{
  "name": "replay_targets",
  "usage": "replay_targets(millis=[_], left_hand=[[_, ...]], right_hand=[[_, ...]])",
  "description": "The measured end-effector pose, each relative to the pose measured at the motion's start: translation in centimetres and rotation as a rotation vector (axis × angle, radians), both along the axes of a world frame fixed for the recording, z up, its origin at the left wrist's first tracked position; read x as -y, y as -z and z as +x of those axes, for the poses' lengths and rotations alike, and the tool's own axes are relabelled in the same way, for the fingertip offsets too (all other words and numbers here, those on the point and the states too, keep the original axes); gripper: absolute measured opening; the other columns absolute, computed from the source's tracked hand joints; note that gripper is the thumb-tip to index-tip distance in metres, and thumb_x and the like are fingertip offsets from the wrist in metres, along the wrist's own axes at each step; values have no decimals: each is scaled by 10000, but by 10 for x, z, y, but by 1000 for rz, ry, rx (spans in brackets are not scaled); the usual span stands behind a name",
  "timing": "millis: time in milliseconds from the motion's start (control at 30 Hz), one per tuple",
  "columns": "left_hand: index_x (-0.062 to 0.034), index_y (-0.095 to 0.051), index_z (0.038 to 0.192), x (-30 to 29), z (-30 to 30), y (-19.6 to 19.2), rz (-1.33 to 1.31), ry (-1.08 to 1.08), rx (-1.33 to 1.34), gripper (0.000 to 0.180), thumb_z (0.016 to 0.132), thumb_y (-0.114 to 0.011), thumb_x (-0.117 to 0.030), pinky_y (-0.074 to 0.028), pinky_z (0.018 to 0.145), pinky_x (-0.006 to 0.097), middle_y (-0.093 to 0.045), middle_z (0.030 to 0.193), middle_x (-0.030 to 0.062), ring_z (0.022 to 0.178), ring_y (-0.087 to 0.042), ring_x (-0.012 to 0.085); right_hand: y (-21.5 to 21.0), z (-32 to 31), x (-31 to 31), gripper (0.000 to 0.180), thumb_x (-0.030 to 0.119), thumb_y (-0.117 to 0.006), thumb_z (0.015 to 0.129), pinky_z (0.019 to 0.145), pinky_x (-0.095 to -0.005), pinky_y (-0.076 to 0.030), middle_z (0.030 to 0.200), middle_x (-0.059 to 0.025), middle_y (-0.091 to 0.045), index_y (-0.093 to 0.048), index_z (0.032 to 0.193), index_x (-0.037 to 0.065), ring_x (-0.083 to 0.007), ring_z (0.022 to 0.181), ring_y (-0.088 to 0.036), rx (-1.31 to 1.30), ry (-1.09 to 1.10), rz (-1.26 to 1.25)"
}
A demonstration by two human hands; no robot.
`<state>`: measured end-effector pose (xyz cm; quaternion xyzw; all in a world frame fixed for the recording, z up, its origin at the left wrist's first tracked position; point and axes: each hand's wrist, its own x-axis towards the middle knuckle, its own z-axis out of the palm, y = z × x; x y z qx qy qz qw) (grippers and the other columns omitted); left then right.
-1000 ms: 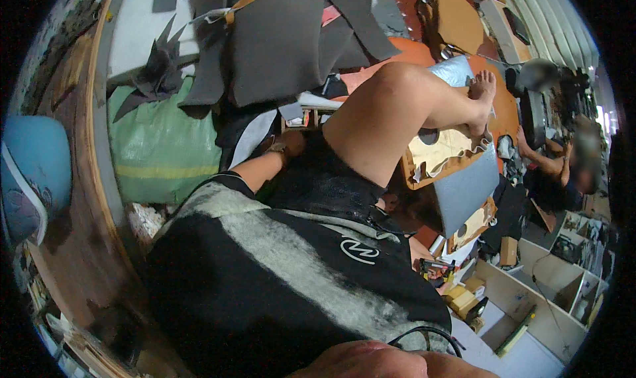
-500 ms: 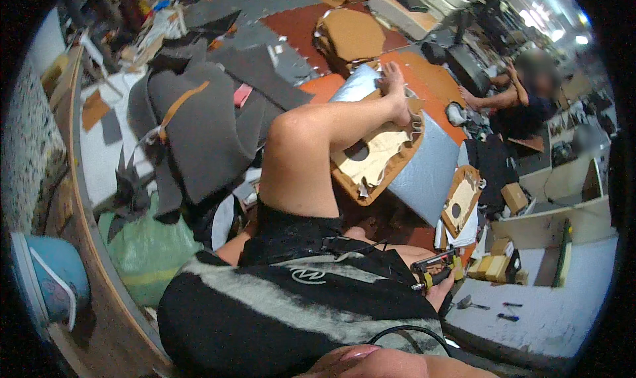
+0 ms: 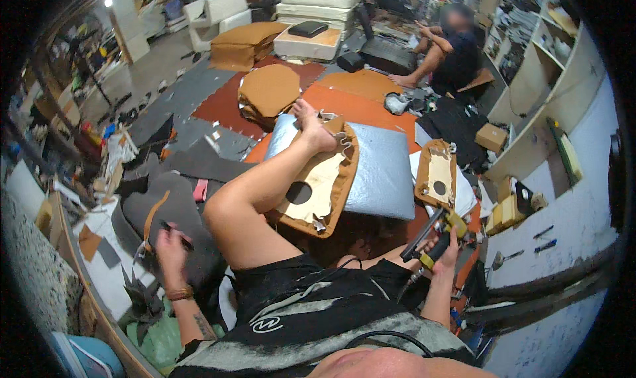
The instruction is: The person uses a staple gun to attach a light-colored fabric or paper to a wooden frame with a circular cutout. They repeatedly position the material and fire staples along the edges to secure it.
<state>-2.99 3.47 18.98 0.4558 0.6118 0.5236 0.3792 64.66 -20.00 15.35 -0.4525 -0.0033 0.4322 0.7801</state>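
My right hand (image 3: 445, 253) grips a yellow and black staple gun (image 3: 434, 245) beside my right thigh. Over the dark grey foam sheets (image 3: 173, 222) on the left, my left hand (image 3: 173, 247) is closed on a small dark object (image 3: 177, 232), too blurred to name. Between my legs and the far side lies a board panel (image 3: 334, 179), its brown fabric edge folded over and a round dark hole in its face. My bare foot (image 3: 315, 130) presses on its far part. The panel rests on a silvery-blue slab (image 3: 381, 173).
A smaller brown-edged panel (image 3: 437, 173) lies right of the slab. Brown octagonal pieces (image 3: 268, 90) are stacked beyond. A co-worker (image 3: 454, 53) sits at the far right beside shelves (image 3: 556, 67). Yellow boxes (image 3: 507, 209) stand at right; a blue bucket (image 3: 86, 358) is at lower left.
My view has swung up and to the right. The left hand has come into sight over the grey foam. The right hand has raised the staple gun.
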Motion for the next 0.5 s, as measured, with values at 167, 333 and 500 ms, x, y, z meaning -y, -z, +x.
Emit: replay_targets(millis=[167,333,500], left_hand=[[-72,-610,1346,-30,155,-141,233,369,95,352,1123,-543,-337,-512,734,285,-566,875,-27,777,-583,92],[-42,-675,1277,-2,353,-131,-133,1141,-2,449,1145,-482,-426,-414,616,236,-478,808,-66,698,-480,58],[-33,-719,1195,23,440,-83,-428,1496,8,505,1132,-537,-499,-457,644,233,-631,857,-29,724,-559,68]], right_hand=[[-40,-18,-87,677,765,-498,1021,701,-467,-473,900,-92,-629,-688,1129,124,-291,785,-571,-1,-308,419],[-48,-44,-151,725,781,-518,998,762,-562,-578,915,-179,-673,-641,1204,97,-357,812,-684,-64,-496,698],[-24,-47,-142,707,775,-510,1004,803,-568,-563,893,-176,-655,-646,1248,126,-343,803,-658,-75,-399,452]])
